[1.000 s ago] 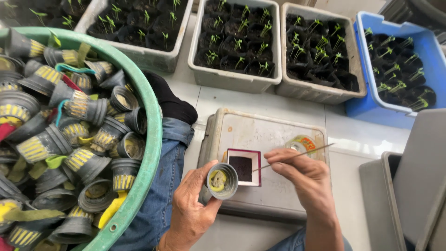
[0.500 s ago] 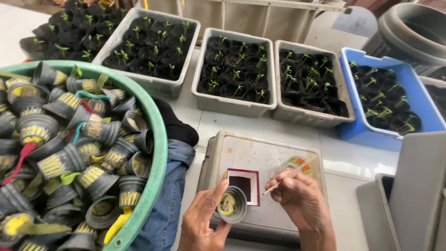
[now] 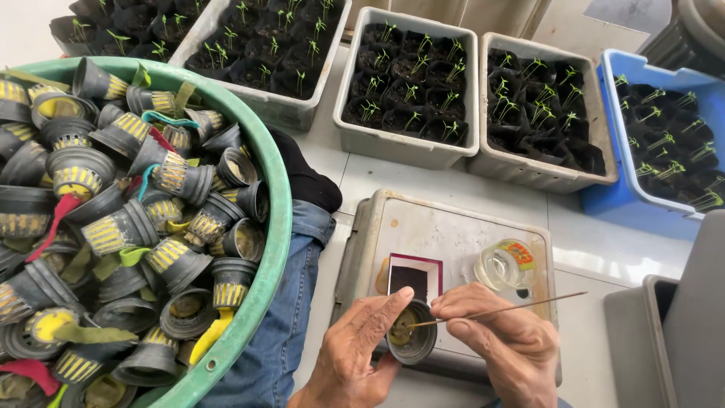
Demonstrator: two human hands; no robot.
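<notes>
I observe my left hand gripping a small grey cup; my right hand pinches a thin stick, tip inside the cup.

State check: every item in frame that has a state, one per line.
Left hand: gripping small pot.
Small pot: upright, open, held over the upturned bin.
Right hand: pinching thin stick.
Thin stick: tip inside the pot.
Clear jar: open, on the upturned bin.
Green basin: piled full of empty pots.
Seedling trays: filled, sprouted.
</notes>
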